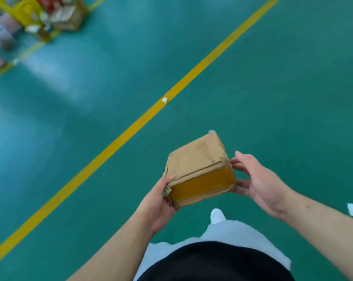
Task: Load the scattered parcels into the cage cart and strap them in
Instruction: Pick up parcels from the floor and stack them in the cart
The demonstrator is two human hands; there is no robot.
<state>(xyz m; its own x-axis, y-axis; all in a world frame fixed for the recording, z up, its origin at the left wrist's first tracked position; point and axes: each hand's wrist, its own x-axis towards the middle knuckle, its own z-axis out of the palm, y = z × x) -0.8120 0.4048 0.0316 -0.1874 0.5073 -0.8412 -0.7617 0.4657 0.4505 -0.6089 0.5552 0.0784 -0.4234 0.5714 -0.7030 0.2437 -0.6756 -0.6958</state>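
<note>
I have the cardboard box (195,165) in the air above the green floor (273,88), held between both hands in front of my waist. My left hand (157,207) grips its near left corner, thumb on top, fingers curled beneath. My right hand (260,183) presses straight fingers against its right end. Beyond the yellow line (131,128), a blurred heap of parcels (39,17) lies on the floor, well apart from the box.

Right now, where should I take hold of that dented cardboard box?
By its opposite ends, one hand from each side: left hand cupping the left end, right hand flat on the right end. The cardboard box has crushed, torn corners, so press the flat faces.
</note>
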